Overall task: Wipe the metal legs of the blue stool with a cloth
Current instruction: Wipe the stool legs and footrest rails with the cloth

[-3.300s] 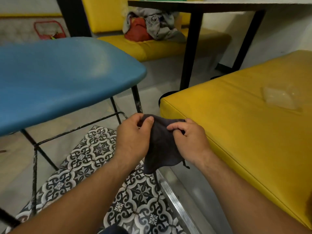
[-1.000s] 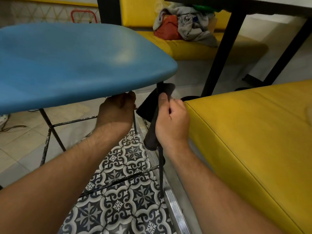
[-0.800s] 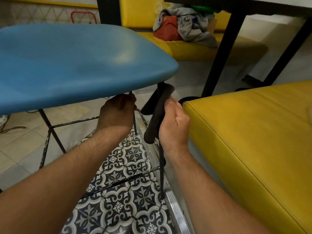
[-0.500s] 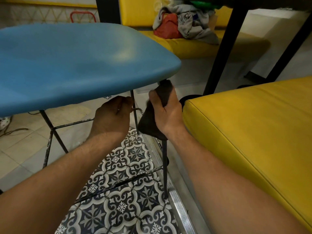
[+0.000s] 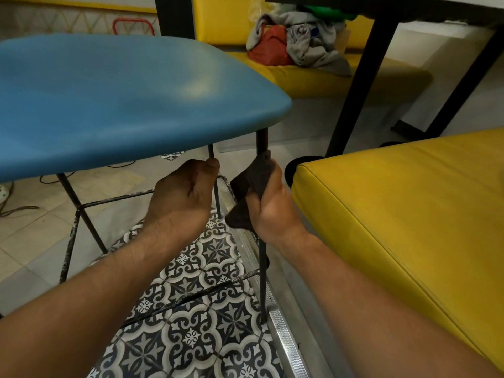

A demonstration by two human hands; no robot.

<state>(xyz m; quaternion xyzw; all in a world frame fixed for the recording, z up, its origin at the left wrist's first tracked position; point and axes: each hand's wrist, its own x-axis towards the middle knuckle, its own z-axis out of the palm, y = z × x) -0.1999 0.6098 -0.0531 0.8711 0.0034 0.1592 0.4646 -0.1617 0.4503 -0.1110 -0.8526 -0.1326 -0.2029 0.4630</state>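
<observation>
R hand (image 5: 272,211) clamps soft dark-grey cloth (image 5: 255,175) round stiff, thin black metal leg (image 5: 262,282) up top; L hand (image 5: 180,197) holds neighbouring leg (image 5: 211,151).

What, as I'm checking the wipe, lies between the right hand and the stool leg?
The dark cloth, wrapped round the leg, in the head view.

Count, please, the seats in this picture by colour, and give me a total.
Blue: 1, the stool
Yellow: 2, the near bench cushion and the far bench cushion
Total: 3
</observation>
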